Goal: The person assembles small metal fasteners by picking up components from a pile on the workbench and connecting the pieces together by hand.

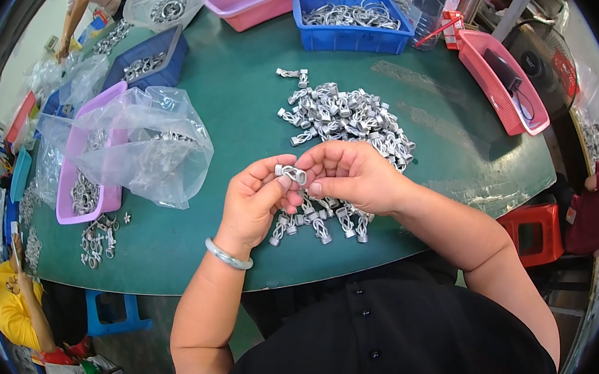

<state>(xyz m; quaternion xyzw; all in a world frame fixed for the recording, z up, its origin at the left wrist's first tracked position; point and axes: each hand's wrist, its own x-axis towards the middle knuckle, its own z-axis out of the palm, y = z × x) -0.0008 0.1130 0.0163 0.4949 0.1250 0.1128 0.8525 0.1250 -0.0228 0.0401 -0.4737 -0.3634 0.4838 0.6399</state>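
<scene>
Both hands, left [254,198] and right [353,178], pinch one small metal clip [291,174] between fingertips above the counter [234,107]. A row of clips [317,223] lies beneath; pile [346,114] beyond. Risk: clip slips, drops into the row.

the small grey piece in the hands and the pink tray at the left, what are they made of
Grey piece, pinched between both hands: looks like metal, a dull silvery grey with bright glints; could be plated. Pink tray: most likely moulded plastic, with an even matte colour and a thin rounded rim.

Pile of metal clips [347,119] behind hands [307,186], bagged tray [88,160] left, bin [352,20] far behind
</scene>
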